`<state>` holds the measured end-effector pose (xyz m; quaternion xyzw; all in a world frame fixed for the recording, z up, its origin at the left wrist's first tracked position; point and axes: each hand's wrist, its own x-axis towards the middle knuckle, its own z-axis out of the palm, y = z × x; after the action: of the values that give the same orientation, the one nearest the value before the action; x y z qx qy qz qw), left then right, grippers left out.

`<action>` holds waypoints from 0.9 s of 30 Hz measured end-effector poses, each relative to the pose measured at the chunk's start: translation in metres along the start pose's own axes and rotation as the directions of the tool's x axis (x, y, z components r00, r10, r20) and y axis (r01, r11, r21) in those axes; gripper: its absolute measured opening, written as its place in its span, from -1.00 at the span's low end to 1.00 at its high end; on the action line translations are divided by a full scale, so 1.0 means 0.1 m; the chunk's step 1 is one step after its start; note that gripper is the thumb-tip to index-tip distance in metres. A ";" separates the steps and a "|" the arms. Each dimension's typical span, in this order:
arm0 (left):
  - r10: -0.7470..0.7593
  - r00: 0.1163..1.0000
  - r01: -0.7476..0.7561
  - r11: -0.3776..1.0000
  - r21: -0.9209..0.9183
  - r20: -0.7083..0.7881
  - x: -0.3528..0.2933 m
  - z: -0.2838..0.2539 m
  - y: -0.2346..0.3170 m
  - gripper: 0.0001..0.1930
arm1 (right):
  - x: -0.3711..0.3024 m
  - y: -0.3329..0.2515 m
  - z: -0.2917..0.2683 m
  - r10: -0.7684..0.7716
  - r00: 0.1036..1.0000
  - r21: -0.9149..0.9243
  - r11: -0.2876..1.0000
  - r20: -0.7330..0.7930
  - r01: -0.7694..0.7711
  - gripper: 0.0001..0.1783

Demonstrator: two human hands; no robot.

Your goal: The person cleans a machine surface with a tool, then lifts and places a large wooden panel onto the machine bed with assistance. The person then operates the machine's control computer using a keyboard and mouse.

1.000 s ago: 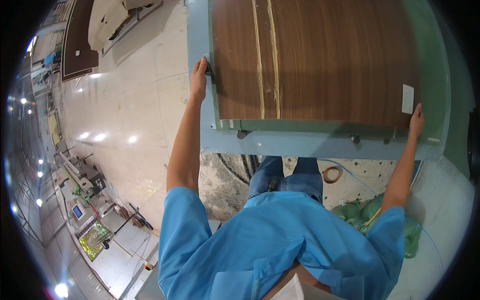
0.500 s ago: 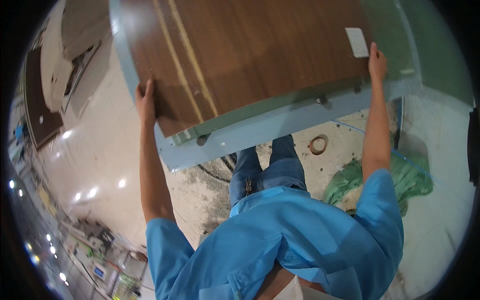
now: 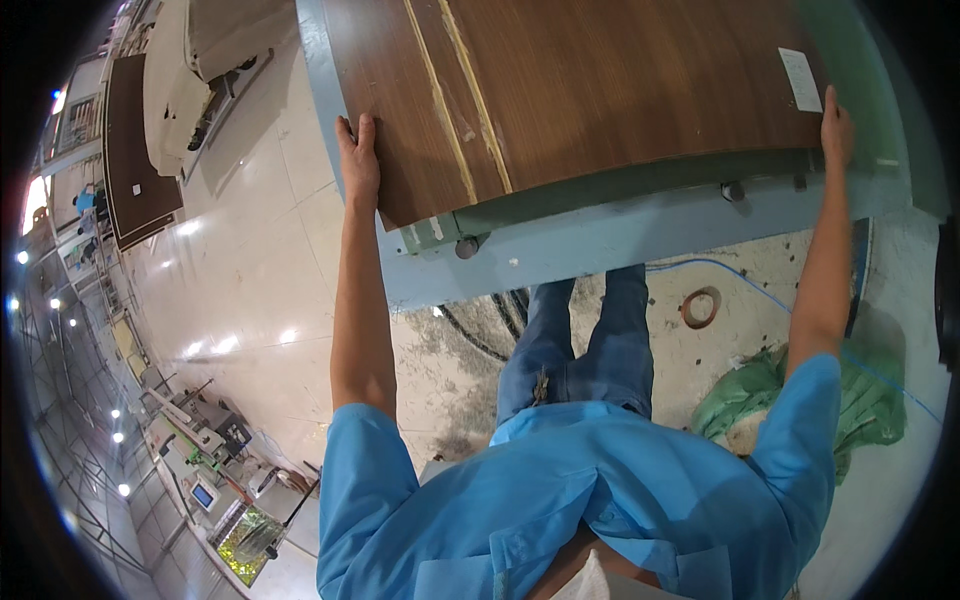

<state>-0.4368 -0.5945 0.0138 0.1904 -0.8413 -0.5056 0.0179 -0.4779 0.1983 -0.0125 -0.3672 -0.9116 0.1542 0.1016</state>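
A large brown wood-grain panel [image 3: 620,90] lies on a green and blue-grey machine bed [image 3: 590,245]. Two yellowish lines run across the panel near its left end, and a white label [image 3: 799,80] is stuck near its right end. My left hand [image 3: 360,165] grips the left edge close to the near corner, its thumb by the edge and its other fingers partly hidden. At the opposite edge, beside the label, my right hand [image 3: 837,135] holds the panel, fingertips pointing away from me. Both arms are stretched out in front.
Dark round knobs [image 3: 733,191] stick out along the bed's front. On the floor lie a brown tape ring [image 3: 701,308], a blue hose [image 3: 725,267], black cables [image 3: 470,340] and a green sack [image 3: 870,400]. Another brown panel [image 3: 130,150] stands far left, beside a beige-covered object [image 3: 170,100].
The view has turned, so everything sits farther right and mostly higher. The panel's near-left corner appears slightly farther from the bed's front edge. Both hands stay on the panel.
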 end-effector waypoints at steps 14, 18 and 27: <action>-0.039 0.999 0.039 0.999 -0.008 0.035 -0.36 -0.03 0.32 -0.15 | 0.03 0.12 -0.06 -0.055 0.998 0.018 0.998 0.023 0.055 0.10; -0.127 0.991 0.129 0.991 -0.036 0.051 -0.38 -0.06 0.32 -0.16 | -0.06 0.20 -0.09 -0.004 0.998 0.081 0.997 0.064 -0.002 0.07; -0.172 0.982 0.178 0.982 0.063 -0.080 -0.43 -0.03 0.21 -0.19 | -0.38 0.04 -0.21 -0.138 0.990 0.057 0.989 0.027 0.137 -0.07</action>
<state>-0.4022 -0.5738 0.0403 0.2828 -0.8373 -0.4679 -0.0021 -0.4419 0.1788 0.0030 -0.2981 -0.9316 0.1775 0.1080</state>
